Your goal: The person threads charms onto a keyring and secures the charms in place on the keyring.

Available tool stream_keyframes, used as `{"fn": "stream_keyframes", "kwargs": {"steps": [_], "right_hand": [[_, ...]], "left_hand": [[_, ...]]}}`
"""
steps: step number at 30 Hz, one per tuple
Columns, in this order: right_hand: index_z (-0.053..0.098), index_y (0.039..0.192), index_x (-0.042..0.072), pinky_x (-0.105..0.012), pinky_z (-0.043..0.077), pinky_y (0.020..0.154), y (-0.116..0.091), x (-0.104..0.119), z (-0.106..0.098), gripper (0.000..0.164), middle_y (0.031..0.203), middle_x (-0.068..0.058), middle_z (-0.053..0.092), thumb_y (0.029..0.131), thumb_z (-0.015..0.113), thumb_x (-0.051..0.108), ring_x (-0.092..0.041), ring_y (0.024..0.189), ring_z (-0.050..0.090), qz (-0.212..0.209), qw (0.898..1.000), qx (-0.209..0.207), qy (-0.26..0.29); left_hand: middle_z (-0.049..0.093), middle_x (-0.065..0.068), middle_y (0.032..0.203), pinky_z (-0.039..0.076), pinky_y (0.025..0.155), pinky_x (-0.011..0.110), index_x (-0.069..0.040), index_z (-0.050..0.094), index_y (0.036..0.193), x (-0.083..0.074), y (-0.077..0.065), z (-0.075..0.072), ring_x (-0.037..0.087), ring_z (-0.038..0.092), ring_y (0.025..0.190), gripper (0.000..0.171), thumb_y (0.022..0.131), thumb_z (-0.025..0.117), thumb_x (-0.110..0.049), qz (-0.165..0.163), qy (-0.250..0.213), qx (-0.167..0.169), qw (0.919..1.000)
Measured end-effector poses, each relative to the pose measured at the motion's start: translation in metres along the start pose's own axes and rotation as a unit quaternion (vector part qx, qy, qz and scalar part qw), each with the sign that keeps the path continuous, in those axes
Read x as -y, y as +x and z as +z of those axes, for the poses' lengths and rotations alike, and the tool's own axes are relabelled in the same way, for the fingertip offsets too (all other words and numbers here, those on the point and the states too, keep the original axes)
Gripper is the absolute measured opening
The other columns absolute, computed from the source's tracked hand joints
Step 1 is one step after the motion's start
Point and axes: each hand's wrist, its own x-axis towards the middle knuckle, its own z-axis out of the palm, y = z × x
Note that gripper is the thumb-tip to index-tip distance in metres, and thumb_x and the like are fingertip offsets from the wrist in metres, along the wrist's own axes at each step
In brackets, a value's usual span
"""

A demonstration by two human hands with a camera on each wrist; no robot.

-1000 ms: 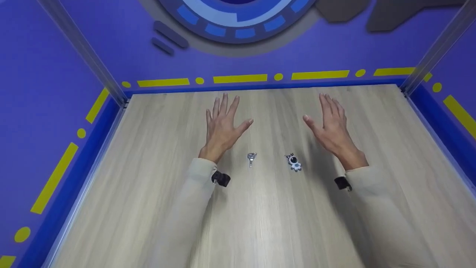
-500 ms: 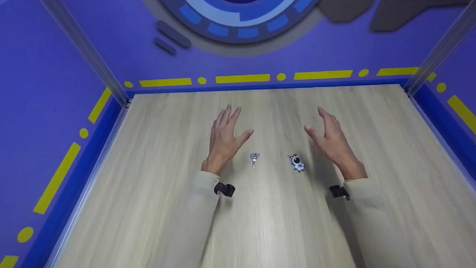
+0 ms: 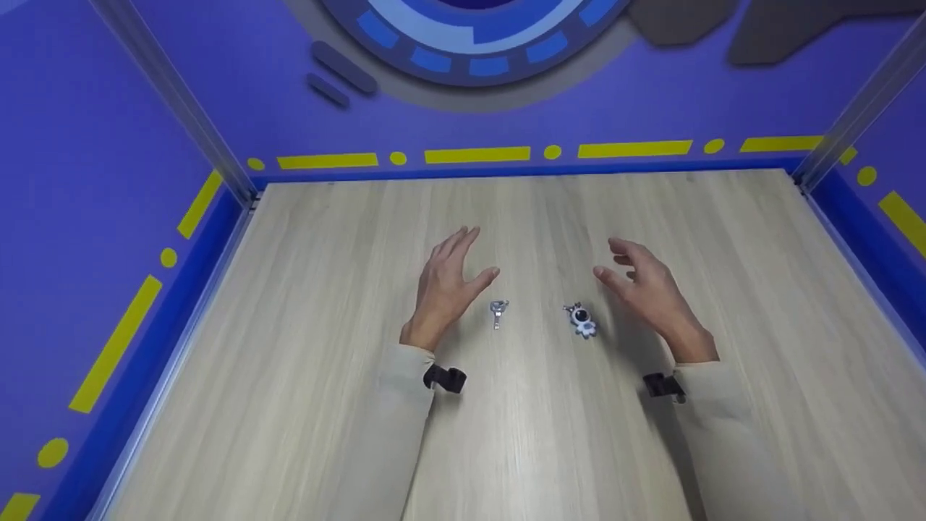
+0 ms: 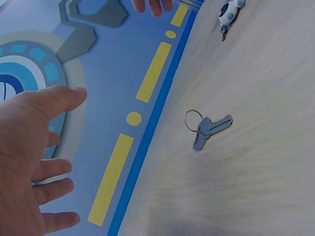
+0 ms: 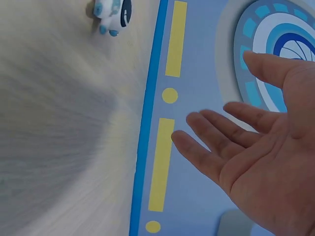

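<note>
A silver key with a thin metal ring lies on the wooden table, just right of my left hand in the head view. To its right lies a small white astronaut figure with a dark visor and a metal clasp at its top. My right hand hovers to the right of the figure, its fingers loosely bent. Both hands are above the table, palms facing inward, and neither touches a thing. In the right wrist view the astronaut figure is partly cut off by the top edge.
Blue-purple panels with yellow stripes stand behind and at both sides of the wooden table. Metal posts rise at the far corners. A small black wrist device sits at each cuff.
Both hands have drawn back toward the body and lower in the head view. Their fingers have gone from spread and straight to more bent. The key and astronaut figure stay in place.
</note>
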Motion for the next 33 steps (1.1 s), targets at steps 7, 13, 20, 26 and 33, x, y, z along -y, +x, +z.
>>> {"fn": "stream_keyframes", "kwargs": {"steps": [7, 13, 20, 26, 33], "right_hand": [[0.05, 0.151, -0.006, -0.057, 0.044, 0.112, -0.004, -0.01, 0.003, 0.057, 0.149, -0.026, 0.055, 0.106, 0.069, 0.024, -0.042, 0.137, 0.052, 0.017, 1.0, 0.015, 0.018], [0.045, 0.155, -0.002, -0.058, 0.048, 0.109, -0.005, -0.015, 0.007, 0.062, 0.152, -0.025, 0.052, 0.105, 0.07, 0.024, -0.045, 0.135, 0.055, 0.037, 0.999, 0.014, 0.027], [0.052, 0.147, -0.003, -0.056, 0.051, 0.101, -0.004, -0.019, 0.019, 0.053, 0.138, -0.024, 0.06, 0.105, 0.069, 0.025, -0.042, 0.127, 0.058, 0.066, 0.997, 0.023, 0.014], [0.057, 0.137, -0.005, -0.052, 0.051, 0.096, -0.005, -0.025, 0.027, 0.047, 0.125, -0.022, 0.065, 0.105, 0.069, 0.027, -0.039, 0.12, 0.061, 0.087, 0.994, 0.057, -0.014], [0.058, 0.128, -0.005, -0.044, 0.049, 0.088, -0.002, -0.022, 0.028, 0.048, 0.117, -0.019, 0.064, 0.102, 0.073, 0.033, -0.032, 0.103, 0.059, 0.097, 0.992, 0.081, -0.029]], "left_hand": [[0.051, 0.013, 0.158, 0.042, 0.117, 0.047, -0.009, 0.054, 0.155, 0.005, -0.005, 0.007, 0.032, 0.047, 0.146, 0.068, 0.097, 0.079, -0.033, -0.005, -0.028, 0.012, 0.9995], [0.055, 0.011, 0.155, 0.042, 0.117, 0.044, -0.008, 0.056, 0.152, 0.007, -0.011, 0.013, 0.03, 0.049, 0.145, 0.064, 0.097, 0.081, -0.03, -0.006, -0.041, 0.015, 0.999], [0.06, 0.01, 0.149, 0.046, 0.113, 0.044, -0.009, 0.062, 0.147, 0.012, -0.017, 0.019, 0.029, 0.055, 0.139, 0.059, 0.095, 0.083, -0.03, -0.035, -0.034, 0.021, 0.9986], [0.067, 0.011, 0.137, 0.052, 0.104, 0.043, -0.008, 0.066, 0.142, 0.015, -0.022, 0.022, 0.027, 0.064, 0.126, 0.055, 0.093, 0.085, -0.024, -0.036, -0.053, 0.036, 0.9973], [0.071, 0.009, 0.13, 0.055, 0.097, 0.041, -0.008, 0.068, 0.139, 0.015, -0.018, 0.024, 0.025, 0.069, 0.114, 0.053, 0.091, 0.086, -0.02, -0.034, -0.057, 0.053, 0.9964]]}}
